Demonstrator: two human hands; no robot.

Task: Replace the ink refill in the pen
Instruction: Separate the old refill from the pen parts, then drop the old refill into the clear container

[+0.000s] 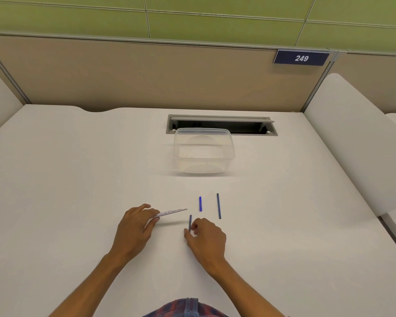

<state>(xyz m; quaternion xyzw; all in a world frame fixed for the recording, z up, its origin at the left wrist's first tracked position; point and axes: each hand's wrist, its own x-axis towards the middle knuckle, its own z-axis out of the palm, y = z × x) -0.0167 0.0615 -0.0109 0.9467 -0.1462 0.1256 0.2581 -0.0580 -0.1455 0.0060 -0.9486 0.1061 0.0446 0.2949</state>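
The right hand (207, 236) has its grip pinched on a thin dark ink refill (190, 223), whose long axis points away from the person. The left hand (135, 225) has its grip closed on the white pen barrel (172, 212), raised above the bench (78, 179), its open end aimed right, toward the refill and near it. The refill must likely turn to line up. A blue cap (200, 204) and a second dark refill (218, 205) lie beyond on the bench.
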